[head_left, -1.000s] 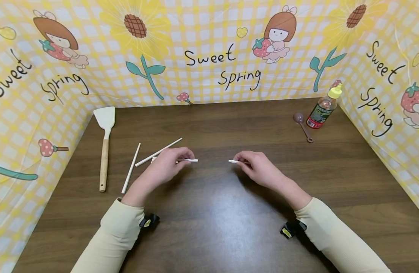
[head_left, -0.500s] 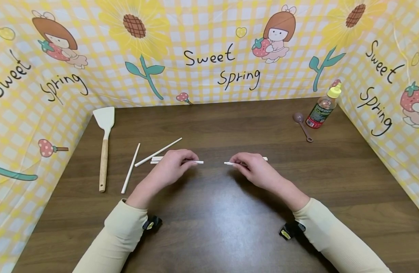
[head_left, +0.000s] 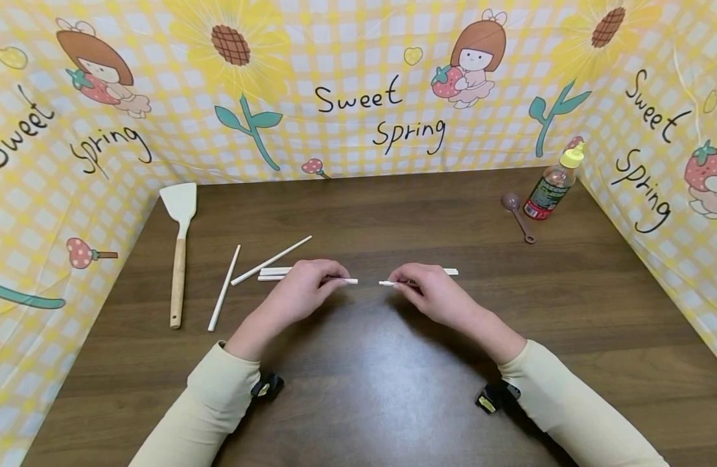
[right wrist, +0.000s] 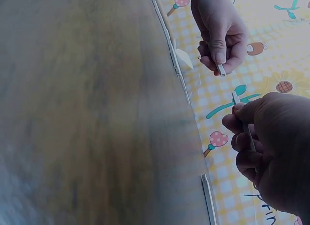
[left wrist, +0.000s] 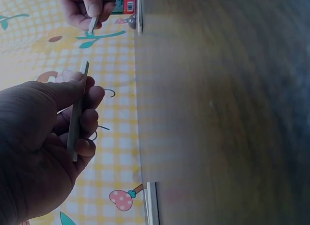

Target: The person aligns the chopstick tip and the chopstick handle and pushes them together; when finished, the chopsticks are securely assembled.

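Both hands pinch in the head view: the left hand (head_left: 305, 292) grips one left stick (head_left: 352, 281) and the right hand (head_left: 434, 288) one right stick (head_left: 385, 283), ends jutting out over the tabletop (head_left: 358, 220), apparently so the tips face freely. Around them lie two loose sticks (head_left: 224, 288), partly hidden sticks (head_left: 271, 273) I cannot count, one spatula (head_left: 179, 253), one measuring spoon (head_left: 515, 209) and one bottle (head_left: 548, 191). Left wrist view: the thumb presses the left stick along curled fingers, probably for steadiness; right wrist view: a similar pinch, the two held tips apart.
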The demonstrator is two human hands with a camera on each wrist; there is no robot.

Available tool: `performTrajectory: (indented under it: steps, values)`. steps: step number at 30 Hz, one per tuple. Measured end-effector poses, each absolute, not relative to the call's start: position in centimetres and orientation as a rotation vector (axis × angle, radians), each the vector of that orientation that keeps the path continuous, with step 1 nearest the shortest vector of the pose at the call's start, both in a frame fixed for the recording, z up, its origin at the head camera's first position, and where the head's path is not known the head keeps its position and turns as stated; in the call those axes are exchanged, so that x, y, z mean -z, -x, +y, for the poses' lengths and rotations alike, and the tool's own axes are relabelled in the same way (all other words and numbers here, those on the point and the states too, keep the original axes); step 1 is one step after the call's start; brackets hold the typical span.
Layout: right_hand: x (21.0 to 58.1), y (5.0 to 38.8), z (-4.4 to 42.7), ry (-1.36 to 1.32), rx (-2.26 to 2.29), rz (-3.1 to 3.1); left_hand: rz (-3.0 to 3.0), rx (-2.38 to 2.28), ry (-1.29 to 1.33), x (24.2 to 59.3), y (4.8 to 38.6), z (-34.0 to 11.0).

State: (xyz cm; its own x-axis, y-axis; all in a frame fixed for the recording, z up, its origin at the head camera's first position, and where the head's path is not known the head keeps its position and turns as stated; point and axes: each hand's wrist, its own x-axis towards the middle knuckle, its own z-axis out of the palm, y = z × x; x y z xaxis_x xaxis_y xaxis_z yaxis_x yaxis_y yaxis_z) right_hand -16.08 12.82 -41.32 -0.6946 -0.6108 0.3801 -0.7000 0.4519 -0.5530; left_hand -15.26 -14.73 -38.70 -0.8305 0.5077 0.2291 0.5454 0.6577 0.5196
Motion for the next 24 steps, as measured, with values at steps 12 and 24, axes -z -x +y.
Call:
performTrajectory:
  steps: [12,24]
  values:
    - [41.14,16.14,12.36,-1.182,-1.063,-2.539,-2.765,0.935,0.924,38.68,15.29,-14.03]
    - [40.96,16.17,11.84,-1.199,-1.061,-2.535,-2.761,0.933,0.925,38.66,15.33,-13.76]
